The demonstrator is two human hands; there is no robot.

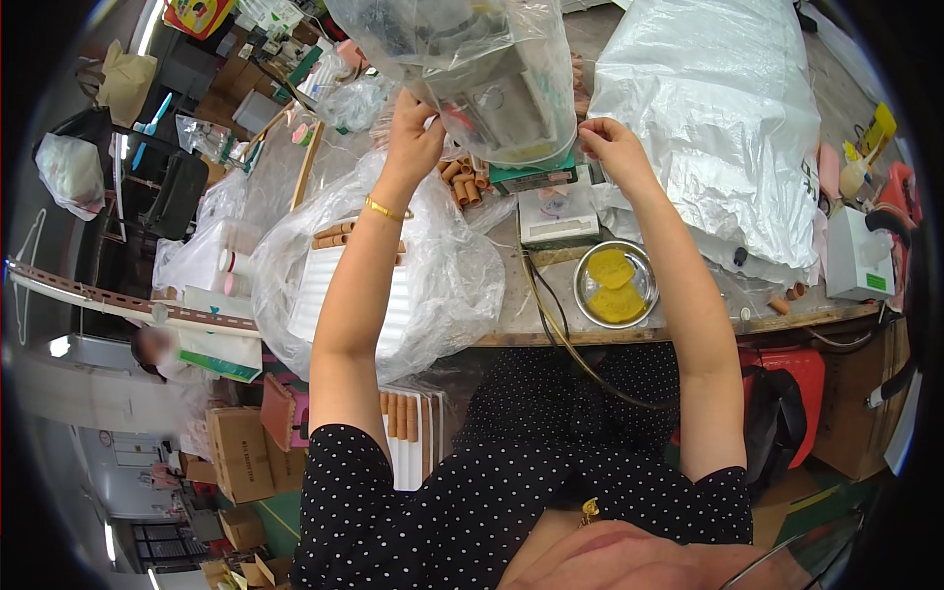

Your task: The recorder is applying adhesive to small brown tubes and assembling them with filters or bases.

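We hold clear plastic bag (pixel 492 74) raised over desk (pixel 531 320), between both hands. Left hand (pixel 413 133) grip pinched on bag's left edge, right hand (pixel 612 147) grip pinched on right edge. Bag hangs upright, equally near both.

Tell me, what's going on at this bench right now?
A person seated at a cluttered workbench has both arms raised. The left hand and right hand each grip the clear plastic bag draped over a small machine. A metal bowl with yellow pads sits nearby, and brown tubes lie beside the machine.
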